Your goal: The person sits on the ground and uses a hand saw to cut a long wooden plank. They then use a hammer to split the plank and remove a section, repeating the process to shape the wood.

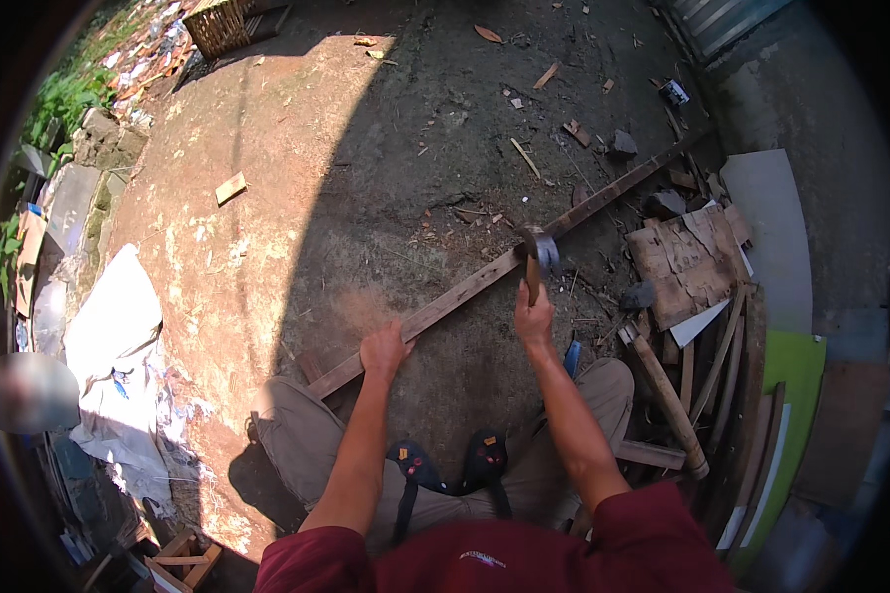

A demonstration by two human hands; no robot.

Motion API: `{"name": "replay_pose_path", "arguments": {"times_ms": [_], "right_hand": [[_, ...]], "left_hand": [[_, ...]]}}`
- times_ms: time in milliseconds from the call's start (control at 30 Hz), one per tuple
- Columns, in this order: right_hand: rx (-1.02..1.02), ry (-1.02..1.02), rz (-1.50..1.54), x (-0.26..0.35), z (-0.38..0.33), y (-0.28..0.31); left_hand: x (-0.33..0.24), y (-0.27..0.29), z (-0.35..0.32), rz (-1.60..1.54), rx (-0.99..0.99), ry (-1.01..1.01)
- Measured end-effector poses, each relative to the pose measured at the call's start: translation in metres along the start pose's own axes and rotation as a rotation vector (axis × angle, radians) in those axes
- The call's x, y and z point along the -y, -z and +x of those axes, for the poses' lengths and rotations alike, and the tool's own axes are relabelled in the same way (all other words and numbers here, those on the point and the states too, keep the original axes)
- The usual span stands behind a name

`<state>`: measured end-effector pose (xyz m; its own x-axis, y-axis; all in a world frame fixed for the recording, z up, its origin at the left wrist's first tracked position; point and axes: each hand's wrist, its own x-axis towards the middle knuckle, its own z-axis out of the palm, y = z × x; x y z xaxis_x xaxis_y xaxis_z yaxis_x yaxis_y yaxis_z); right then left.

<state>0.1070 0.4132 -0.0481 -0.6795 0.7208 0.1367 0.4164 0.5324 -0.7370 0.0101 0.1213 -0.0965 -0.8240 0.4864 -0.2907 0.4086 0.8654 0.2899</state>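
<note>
A long wooden batten (470, 287) runs slantwise over the ground, from beside my left knee up to the far right. My left hand (385, 349) is closed around its near part, fingers wrapped over the edge. In my right hand (535, 318) is a claw hammer (542, 247), gripped by its wooden handle with the metal head up. That head overlaps the middle of the batten in the view; whether it touches the wood I cannot tell. Both of my forearms reach forward between my bent knees.
Wood scraps and poles (667, 400) are piled at my right, near a peeling board (689, 262) and a green panel (796, 425). On the left lies a white sack (119, 366). A small wood block (230, 188) rests on the sunlit ground. A woven basket (218, 28) stands far left.
</note>
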Motion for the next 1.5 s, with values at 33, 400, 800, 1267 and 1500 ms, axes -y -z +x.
{"name": "replay_pose_path", "arguments": {"times_ms": [33,400,800,1267,1500], "right_hand": [[0.24,-0.248,-0.184,0.008,-0.01,-0.016],[-0.007,0.337,0.637,0.249,0.097,0.126],[0.312,-0.316,-0.112,0.034,-0.097,-0.024],[0.621,-0.37,-0.339,0.032,-0.135,-0.054],[0.68,-0.337,-0.318,0.03,-0.144,-0.047]], "left_hand": [[0.008,0.005,0.0,0.009,0.014,0.034],[0.041,-0.002,-0.006,-0.006,0.082,0.134],[0.073,-0.029,-0.005,-1.53,-0.653,0.213],[0.061,-0.014,0.014,-1.019,-0.395,0.144],[0.06,-0.014,-0.003,-0.671,-0.459,-0.067]]}}
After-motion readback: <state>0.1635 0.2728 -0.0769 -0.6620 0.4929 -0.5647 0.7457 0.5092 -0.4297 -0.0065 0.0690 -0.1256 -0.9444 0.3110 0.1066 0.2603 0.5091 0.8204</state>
